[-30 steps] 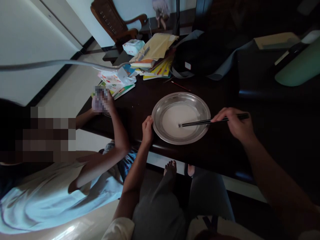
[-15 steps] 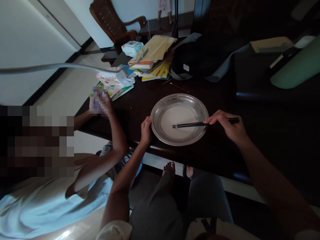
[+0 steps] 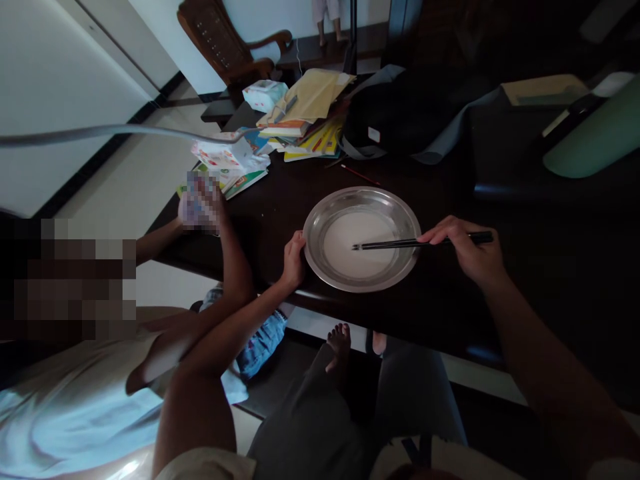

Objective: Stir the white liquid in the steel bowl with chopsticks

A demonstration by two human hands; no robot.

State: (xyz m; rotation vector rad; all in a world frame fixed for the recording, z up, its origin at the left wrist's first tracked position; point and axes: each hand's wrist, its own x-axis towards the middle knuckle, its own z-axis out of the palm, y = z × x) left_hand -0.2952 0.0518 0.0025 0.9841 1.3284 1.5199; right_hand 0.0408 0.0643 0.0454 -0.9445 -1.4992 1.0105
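Observation:
A round metal plate [image 3: 320,220] with white liquid [image 3: 360,243] in it sits near the front edge of a dark table [image 3: 450,293]. My left hand [image 3: 293,259] grips the plate's left rim, fingers curled. My right hand [image 3: 467,247] is closed on a pair of black chopsticks [image 3: 395,245], whose tips lie in the white liquid near the plate's middle.
Another person sits at my left, an arm on the table and a hand [image 3: 200,203] raised by the table's left corner. Books and papers [image 3: 295,120] are piled at the back, beside a dark bag [image 3: 400,113]. A green object [image 3: 595,140] lies far right. A wooden chair [image 3: 225,40] stands behind.
The chopsticks' tips have swept back and forth across the liquid, left and then right again. My left elbow has dropped lower and further left. The plate has stayed put.

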